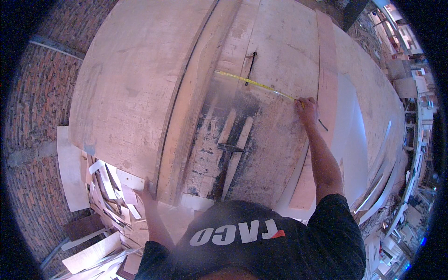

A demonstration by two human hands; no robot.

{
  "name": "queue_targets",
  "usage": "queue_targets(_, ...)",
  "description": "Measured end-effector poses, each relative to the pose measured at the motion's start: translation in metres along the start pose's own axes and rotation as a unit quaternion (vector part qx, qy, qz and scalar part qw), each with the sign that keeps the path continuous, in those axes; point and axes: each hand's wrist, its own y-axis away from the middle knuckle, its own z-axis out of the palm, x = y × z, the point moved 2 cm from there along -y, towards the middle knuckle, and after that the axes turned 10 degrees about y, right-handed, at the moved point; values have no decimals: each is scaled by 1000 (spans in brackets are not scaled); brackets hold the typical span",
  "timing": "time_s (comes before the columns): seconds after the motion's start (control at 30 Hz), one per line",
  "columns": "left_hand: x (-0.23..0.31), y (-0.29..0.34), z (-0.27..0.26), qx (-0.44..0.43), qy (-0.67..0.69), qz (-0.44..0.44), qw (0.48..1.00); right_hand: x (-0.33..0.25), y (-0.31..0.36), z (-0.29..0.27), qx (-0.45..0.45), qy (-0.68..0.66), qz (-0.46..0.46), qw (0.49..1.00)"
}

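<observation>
My right hand [306, 111] is closed around the end of a yellow tape measure [261, 86] near the worktable's right half. The blade stretches leftward across the wooden tabletop [280, 121] toward a long raised wooden strip [189, 102]. Under the blade lies a thin black pointed tool [250, 70], its exact kind unclear. A hammer [230, 148] rests nearer to me, between narrow wood pieces [245, 133]. At the table's near edge, my left hand [147, 193] is beside the strip's near end, its fingers blurred and hard to make out.
Offcuts of thin wood [112, 186] are heaped below the table's near left corner. A brick wall [42, 102] rises on the left. A long pinkish board [326, 70] lies on the right, with a pale sheet [350, 121] beside it and a short dark stick [323, 125].
</observation>
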Motion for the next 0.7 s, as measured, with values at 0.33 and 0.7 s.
queue_targets(0.33, -11, -20, -19, -19, -8, 1, 1000, 12, -3, 20, 29, 0, -1, 1000)
queue_targets(0.7, 5, 4, 3, -11, 38, -81, 996, 2, -1, 8, 6, -3, -7, 1000)
